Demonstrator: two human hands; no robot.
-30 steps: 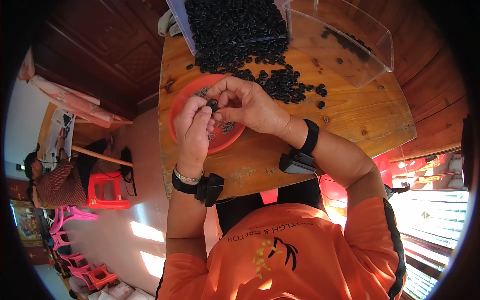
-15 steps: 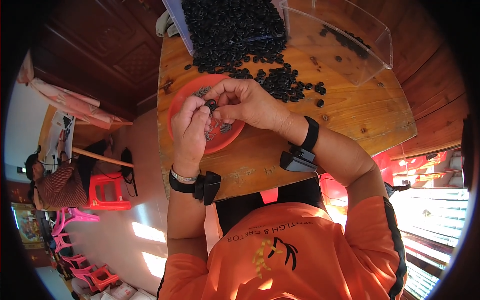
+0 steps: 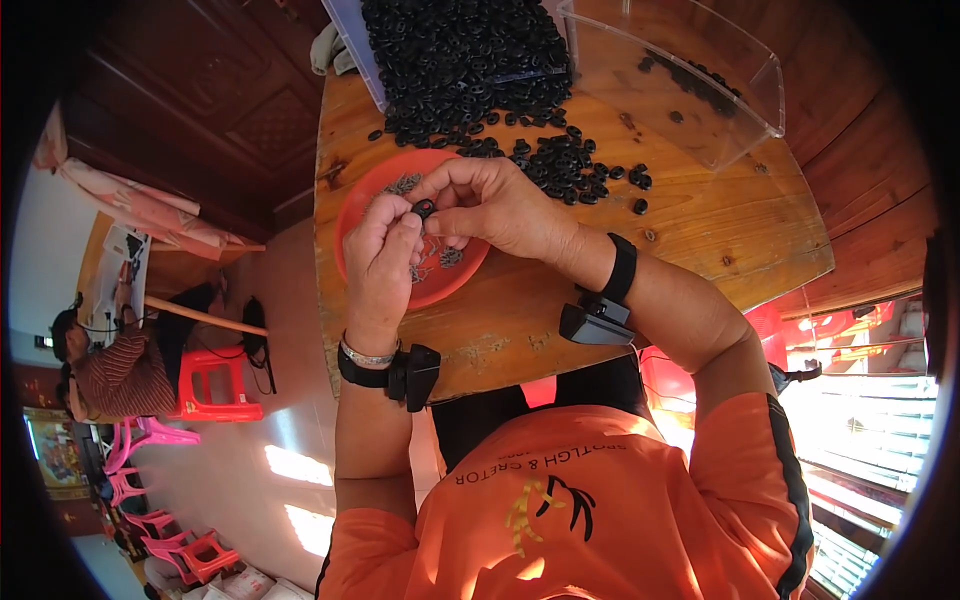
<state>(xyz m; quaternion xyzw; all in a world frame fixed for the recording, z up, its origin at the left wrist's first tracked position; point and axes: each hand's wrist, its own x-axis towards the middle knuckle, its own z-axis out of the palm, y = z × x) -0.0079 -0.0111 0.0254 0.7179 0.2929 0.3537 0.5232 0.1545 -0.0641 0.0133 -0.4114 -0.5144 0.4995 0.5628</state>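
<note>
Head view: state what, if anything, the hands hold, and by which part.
A small black piece, pinched at its left edge by the left hand; whether the right hand also grips it cannot be told.

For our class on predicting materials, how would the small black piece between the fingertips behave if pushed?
The black piece is likely stiff: no bend shows between left hand and right hand. Being small, it's probably light. Its rounded edge might let it roll.

Left hand [image 3: 382,248], upper centre of frame: fingers [image 3: 392,207] pinched. Right hand [image 3: 512,212], alongside: fingers curled, right forearm [image 3: 690,305] slanting lower right.
</note>
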